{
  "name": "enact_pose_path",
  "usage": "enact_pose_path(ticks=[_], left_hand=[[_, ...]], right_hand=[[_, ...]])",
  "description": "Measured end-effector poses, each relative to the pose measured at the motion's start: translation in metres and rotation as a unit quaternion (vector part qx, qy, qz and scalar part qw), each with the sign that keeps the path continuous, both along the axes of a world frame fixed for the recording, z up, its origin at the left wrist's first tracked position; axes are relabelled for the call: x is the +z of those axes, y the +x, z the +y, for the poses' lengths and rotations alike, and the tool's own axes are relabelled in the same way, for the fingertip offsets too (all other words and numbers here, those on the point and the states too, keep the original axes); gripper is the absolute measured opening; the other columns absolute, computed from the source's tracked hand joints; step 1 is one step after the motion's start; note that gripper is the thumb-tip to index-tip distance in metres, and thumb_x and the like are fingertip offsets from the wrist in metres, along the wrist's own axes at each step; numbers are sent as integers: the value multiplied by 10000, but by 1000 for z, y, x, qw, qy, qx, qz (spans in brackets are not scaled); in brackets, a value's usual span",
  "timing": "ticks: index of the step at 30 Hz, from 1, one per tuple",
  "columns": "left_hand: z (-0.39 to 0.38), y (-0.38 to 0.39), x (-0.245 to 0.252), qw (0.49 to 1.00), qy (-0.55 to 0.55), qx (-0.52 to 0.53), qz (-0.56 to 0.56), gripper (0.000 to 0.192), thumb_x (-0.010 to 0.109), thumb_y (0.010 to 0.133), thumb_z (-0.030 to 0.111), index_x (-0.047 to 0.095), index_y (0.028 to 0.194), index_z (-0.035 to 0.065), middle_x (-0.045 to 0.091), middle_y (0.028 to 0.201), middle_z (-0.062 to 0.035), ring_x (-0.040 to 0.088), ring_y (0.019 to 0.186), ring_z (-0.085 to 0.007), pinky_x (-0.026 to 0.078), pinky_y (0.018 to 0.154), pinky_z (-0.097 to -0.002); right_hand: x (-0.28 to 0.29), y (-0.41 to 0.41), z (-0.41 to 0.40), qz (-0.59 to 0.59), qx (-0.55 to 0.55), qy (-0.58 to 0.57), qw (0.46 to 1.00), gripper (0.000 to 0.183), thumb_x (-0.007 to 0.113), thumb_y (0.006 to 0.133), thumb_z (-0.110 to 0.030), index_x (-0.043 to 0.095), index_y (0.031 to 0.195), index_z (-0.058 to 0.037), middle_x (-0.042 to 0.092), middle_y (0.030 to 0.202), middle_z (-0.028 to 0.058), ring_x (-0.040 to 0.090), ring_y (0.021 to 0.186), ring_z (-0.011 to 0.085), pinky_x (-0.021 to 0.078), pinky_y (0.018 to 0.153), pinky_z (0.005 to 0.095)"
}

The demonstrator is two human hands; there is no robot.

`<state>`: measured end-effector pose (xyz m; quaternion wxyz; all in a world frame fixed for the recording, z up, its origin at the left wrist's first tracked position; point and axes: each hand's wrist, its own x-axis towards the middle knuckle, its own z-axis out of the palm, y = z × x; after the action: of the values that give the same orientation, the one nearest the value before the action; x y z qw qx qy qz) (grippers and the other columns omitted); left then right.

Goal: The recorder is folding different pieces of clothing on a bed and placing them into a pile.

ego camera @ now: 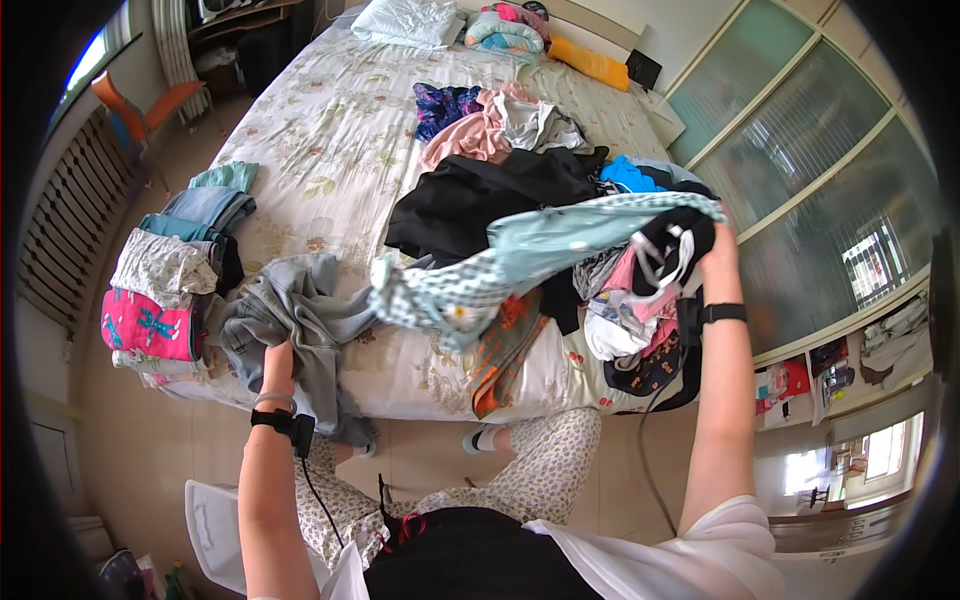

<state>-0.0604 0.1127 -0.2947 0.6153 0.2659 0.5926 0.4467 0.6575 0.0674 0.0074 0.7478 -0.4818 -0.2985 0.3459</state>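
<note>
My right hand (721,244) is at the right side of the bed, gripping one end of a light teal garment with gingham-check parts (559,244). The garment stretches leftward, blurred, over the black clothing (480,199). A black piece with white straps (679,251) lies against the same hand; whether it is held too, I cannot tell. My left hand (279,358) is mostly covered by a grey-blue denim garment (300,300) near the bed's front edge, so its fingers are hidden. An orange-and-grey patterned garment (510,356) hangs at the front edge, between my hands.
Folded clothes (161,270) are stacked in a row at the bed's left. Mixed clothing (622,322) is heaped at the right. Pink and white garments (487,124) lie farther back. A white plastic bin (210,525) stands on the floor beside my left arm. Glass-fronted wardrobe doors (810,150) line the right.
</note>
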Motion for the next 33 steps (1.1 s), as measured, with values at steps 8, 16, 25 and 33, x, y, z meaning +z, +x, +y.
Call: enact_pose_path(ticks=[8,16,25,33], left_hand=[[-10,-24,7,996,-35,12,85,589,605,899,323,436,1391,47,534,1314,-45,521,1135,-192,408,937,-299],[-6,-37,-33,993,6,-2,119,596,583,911,357,435,1392,38,506,1352,-40,492,1181,-199,384,970,-300],[-20,-11,35,994,-8,50,95,491,554,905,263,506,1314,-5,577,1239,-73,533,1083,-204,404,924,-294],[-14,-13,12,994,6,32,101,548,585,895,297,475,1344,2,555,1273,-67,527,1106,-209,401,932,-298]], right_hand=[[-99,-91,82,-389,-471,-83,788,350,644,758,-118,538,1019,90,598,933,190,588,772,304,510,670,405],[-249,-334,94,-689,131,-300,647,816,732,762,-321,317,1396,-14,278,1439,293,397,1270,434,361,1037,478],[-110,-85,138,126,11,-45,991,237,472,974,-247,573,1039,-43,643,1015,107,632,938,260,497,895,415],[-72,57,-8,102,-287,25,952,482,299,1001,-334,556,1203,20,606,1224,145,587,1129,285,466,984,417]])
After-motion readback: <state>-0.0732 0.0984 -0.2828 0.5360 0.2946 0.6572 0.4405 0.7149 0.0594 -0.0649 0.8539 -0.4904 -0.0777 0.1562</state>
